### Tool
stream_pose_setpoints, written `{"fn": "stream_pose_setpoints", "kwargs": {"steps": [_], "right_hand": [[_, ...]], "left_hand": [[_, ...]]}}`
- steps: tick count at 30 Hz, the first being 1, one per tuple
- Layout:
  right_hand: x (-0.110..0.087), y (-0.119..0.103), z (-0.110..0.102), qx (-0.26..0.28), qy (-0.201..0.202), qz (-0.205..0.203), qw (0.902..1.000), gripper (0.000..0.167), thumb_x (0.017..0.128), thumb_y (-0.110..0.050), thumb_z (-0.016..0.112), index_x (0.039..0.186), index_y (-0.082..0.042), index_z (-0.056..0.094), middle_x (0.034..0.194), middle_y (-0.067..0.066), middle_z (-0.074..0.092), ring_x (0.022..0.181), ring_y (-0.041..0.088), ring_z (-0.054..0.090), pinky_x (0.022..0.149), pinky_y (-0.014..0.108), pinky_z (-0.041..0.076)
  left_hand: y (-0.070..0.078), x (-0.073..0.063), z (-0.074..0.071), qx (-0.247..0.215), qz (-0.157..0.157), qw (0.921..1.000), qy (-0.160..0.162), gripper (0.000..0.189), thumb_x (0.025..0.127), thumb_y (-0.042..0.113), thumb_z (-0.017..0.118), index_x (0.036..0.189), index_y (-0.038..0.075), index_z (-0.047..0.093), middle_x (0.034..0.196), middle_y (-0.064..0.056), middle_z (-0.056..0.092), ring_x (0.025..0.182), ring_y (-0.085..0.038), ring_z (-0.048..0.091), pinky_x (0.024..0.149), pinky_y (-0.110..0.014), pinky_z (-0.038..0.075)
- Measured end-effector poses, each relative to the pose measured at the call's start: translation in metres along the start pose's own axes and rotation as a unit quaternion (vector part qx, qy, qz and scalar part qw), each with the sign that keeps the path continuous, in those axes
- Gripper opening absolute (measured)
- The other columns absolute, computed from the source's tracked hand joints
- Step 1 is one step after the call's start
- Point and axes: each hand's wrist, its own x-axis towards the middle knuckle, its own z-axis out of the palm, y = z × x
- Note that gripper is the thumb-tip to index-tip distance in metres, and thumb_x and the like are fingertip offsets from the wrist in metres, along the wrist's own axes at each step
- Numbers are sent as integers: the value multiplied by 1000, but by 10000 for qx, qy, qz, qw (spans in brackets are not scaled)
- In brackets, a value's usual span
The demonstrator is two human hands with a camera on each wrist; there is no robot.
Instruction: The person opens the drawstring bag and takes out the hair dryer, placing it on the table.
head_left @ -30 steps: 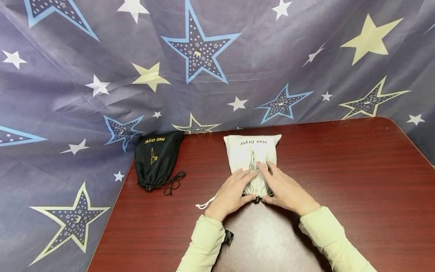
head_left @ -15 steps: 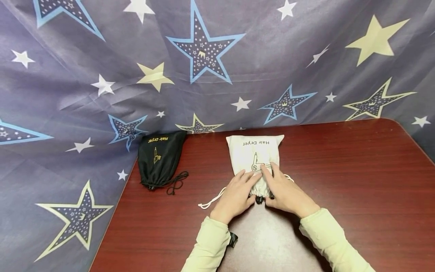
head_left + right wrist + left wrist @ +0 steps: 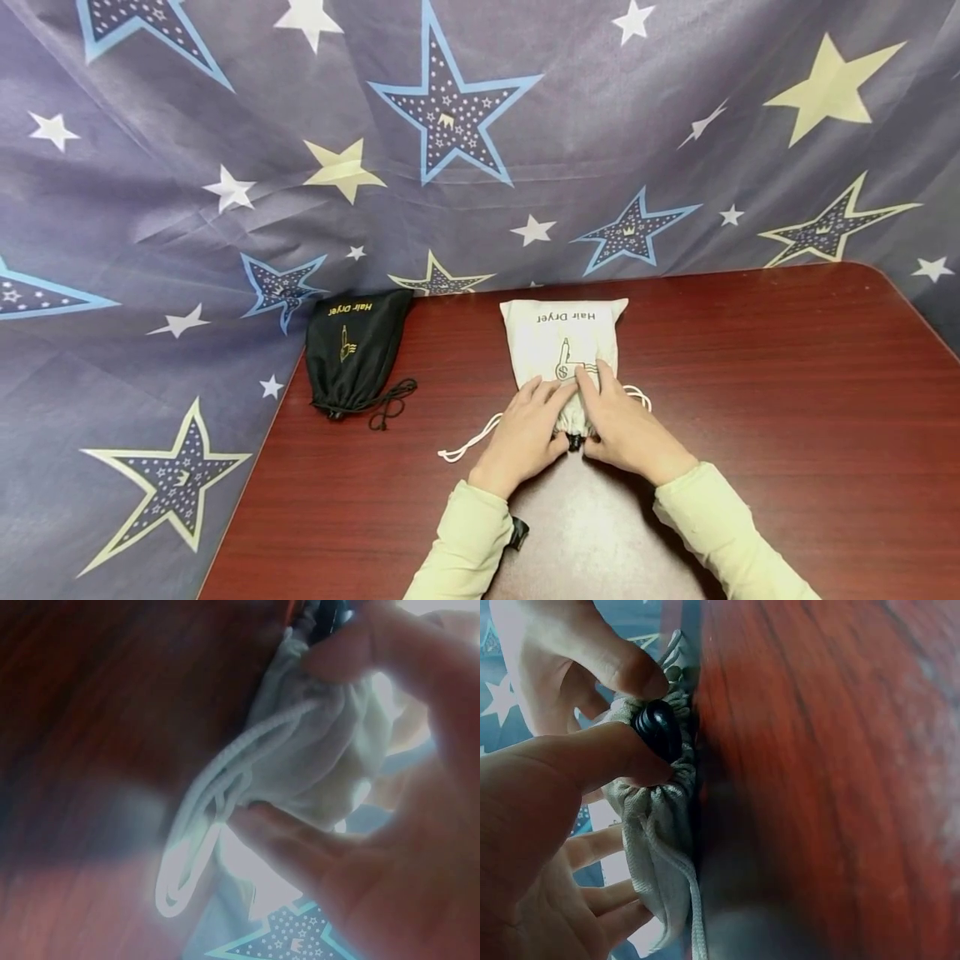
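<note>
A white drawstring bag point(image 3: 528, 342) printed "Hair Dryer" lies flat on the table, its gathered mouth toward me. My left hand point(image 3: 527, 433) and right hand point(image 3: 628, 427) hold it from both sides, fingers on top and thumbs at the mouth. Between the thumbs, a ribbed black piece point(image 3: 658, 729) pokes out of the bunched cloth; what it belongs to is hidden inside. A white cord point(image 3: 697, 922) hangs from the left side. On the right side, a looped cord point(image 3: 166, 889) lies out past the right hand's fingers.
A black drawstring bag point(image 3: 352, 358), also printed "Hair Dryer", lies at the table's back left with its cord loose. The red-brown table point(image 3: 765, 375) ends at a star-patterned cloth point(image 3: 600, 125) behind and to the left.
The head view has shifted slightly. The right-side cord has come into sight beside my right hand. Both hands stay at the white bag's mouth, with only small movements.
</note>
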Motion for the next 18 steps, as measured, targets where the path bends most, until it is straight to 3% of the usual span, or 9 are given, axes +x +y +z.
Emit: {"fn": "stream_pose_setpoints", "kwargs": {"steps": [9, 18], "right_hand": [[1, -4, 4, -27, 148, -24, 9999, 99, 64, -5, 79, 147, 12, 29, 146, 45, 22, 112, 54, 56, 87, 55, 54], [1, -4, 9, -175, 286, -127, 9994, 98, 63, -4, 81, 146, 13, 30, 144, 46, 25, 116, 55, 52, 92, 56, 51]], "left_hand": [[3, 2, 4, 116, -28, 9996, 244, 75, 75, 19, 70, 146, 17, 46, 137, -4, 56, 136, -32, 44, 117, -39, 32], [6, 2, 6, 46, -200, 9992, 356, 75, 73, 16, 71, 144, 18, 48, 135, -3, 57, 135, -33, 45, 112, -42, 39]]}}
